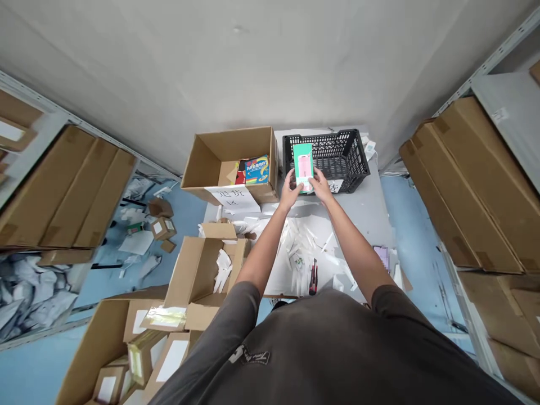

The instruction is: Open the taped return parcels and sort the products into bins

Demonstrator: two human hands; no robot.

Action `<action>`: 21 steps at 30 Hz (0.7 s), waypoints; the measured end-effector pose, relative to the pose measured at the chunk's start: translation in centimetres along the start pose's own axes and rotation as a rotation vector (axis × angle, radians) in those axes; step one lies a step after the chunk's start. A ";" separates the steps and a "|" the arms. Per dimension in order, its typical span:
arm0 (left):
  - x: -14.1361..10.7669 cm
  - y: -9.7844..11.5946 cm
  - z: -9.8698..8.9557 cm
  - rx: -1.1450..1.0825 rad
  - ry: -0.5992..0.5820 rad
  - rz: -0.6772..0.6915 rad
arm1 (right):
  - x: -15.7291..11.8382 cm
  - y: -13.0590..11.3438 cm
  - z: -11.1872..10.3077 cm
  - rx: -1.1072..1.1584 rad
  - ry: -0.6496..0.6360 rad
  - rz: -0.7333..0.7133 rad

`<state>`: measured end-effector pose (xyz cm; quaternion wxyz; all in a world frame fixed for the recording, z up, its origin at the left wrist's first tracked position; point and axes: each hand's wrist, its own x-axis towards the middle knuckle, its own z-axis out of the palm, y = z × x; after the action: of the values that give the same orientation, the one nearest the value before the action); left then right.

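A green and pink box (304,160) is held upright between both hands, at the near left edge of the black plastic crate (360,147). My left hand (289,191) grips its lower left side, fingers closed round the edge. On the lower right side, my right hand (321,187) holds the same box, thumb on its front. To the left stands an open cardboard box (202,160) with a blue book (257,170) and a red item inside. A white sheet with handwriting (234,199) hangs over its front.
White paper strips (297,242) litter the table, with a red and black cutter (313,277) near its front edge. Smaller cardboard boxes (181,270) stand at left. A phone (382,256) lies at right. Shelves with large cartons (468,185) flank both sides.
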<state>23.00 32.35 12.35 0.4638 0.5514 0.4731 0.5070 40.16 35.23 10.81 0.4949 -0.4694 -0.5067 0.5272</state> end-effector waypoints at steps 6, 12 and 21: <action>7.6 0.0 -0.7 -0.018 0.024 -0.030 | 7.7 0.4 1.7 0.022 0.054 0.024; 11.2 -0.3 -1.8 0.113 0.096 -0.110 | 11.3 1.7 2.4 -0.079 0.092 0.087; 3.8 1.7 -8.2 0.259 0.243 0.092 | 4.7 0.3 0.7 -0.321 0.214 -0.026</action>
<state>15.08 36.14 14.94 0.3047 0.5624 0.5611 0.5255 39.08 39.92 10.62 0.4716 -0.5891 -0.5349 0.3800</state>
